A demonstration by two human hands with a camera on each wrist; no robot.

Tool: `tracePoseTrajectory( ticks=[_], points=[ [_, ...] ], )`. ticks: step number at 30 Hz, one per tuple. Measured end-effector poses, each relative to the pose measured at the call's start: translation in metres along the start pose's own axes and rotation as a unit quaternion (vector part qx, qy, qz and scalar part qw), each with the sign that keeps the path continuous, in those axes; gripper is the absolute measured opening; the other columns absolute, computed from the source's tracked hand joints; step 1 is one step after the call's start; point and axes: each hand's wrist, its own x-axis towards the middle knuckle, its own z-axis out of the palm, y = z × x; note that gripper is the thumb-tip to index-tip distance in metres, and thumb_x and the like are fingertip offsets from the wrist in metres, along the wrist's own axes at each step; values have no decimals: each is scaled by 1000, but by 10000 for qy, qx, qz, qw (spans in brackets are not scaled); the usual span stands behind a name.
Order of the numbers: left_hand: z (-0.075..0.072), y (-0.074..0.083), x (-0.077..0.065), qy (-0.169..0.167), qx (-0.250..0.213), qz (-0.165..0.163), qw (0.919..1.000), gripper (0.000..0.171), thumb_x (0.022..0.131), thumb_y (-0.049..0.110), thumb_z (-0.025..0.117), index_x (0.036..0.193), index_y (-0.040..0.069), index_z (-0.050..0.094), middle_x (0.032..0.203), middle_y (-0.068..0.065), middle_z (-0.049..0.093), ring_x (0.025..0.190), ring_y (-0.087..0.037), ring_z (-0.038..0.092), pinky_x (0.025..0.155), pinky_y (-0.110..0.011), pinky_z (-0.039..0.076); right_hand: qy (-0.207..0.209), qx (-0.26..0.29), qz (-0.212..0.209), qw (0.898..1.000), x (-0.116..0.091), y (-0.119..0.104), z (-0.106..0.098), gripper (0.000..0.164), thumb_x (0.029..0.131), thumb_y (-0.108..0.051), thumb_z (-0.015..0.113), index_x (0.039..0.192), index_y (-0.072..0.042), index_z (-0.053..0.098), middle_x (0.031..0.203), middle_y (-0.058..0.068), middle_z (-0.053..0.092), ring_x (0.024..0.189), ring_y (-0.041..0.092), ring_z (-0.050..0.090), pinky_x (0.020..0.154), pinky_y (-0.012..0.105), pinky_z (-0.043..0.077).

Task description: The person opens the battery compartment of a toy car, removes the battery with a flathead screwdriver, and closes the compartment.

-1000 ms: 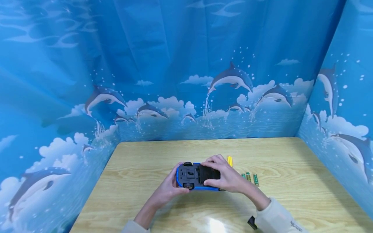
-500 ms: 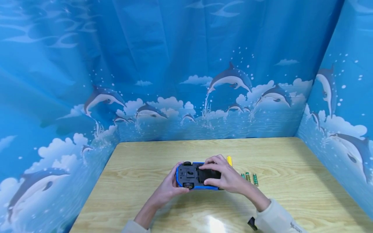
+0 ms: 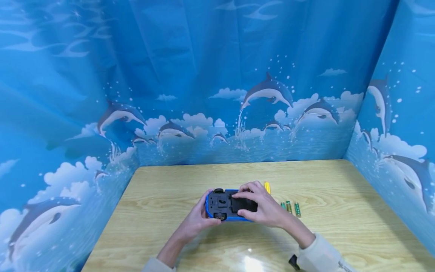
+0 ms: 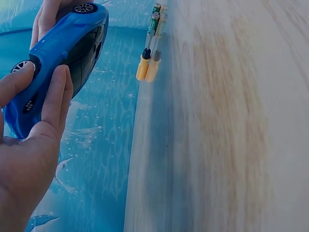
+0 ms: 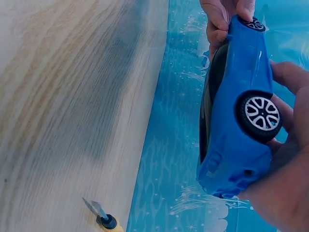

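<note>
A blue toy car is held upside down above the table, its black underside facing up. My left hand grips one end of it, the thumb along the near side by a wheel. My right hand lies over the other end, thumb and index finger pinching a black battery cover on the underside. In the left wrist view, the left fingers wrap the blue body. The right wrist view shows a silver-spoked wheel; the right fingers reach the underside, their tips partly hidden.
Green batteries lie right of the car. A screwdriver with a yellow handle lies behind the right hand. A small black object is beside the right sleeve. Dolphin-print sheets enclose the wooden table.
The right index finger has shifted slightly along the cover toward the middle of the car. The cover looks a little flatter. The left hand and the car stay nearly still.
</note>
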Motion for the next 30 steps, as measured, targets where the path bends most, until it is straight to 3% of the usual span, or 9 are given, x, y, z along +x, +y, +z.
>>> tracePoseTrajectory(
  ticks=[8,16,25,30],
  points=[
    [0,0,2,18,82,61,9999,103,86,-16,68,166,12,9,165,-30,20,130,-36,55,101,-42,57,307,-472,93,9984,3,-5,3,26,90,-27,79,116,-26,78,120,-5,61,111,17,49,90,47,48],
    [4,-2,3,43,27,130,9999,101,86,-16,68,165,10,10,164,-30,22,129,-36,57,102,-42,56,515,-837,257,9948,8,-12,7,27,88,-33,82,113,-23,81,113,-2,61,102,18,49,84,42,45],
    [9,-4,3,332,103,251,9991,104,82,-19,67,165,8,10,162,-32,25,132,-40,53,104,-39,55,366,-1239,328,9911,12,-17,2,27,89,-36,82,114,-26,80,117,2,60,104,21,49,91,51,45],
    [10,-4,3,321,99,279,9990,105,82,-19,67,165,5,9,161,-34,25,132,-41,53,104,-39,55,328,-1325,336,9901,10,-17,2,27,89,-36,81,114,-26,80,120,4,60,108,23,49,95,55,45]
  ],
)
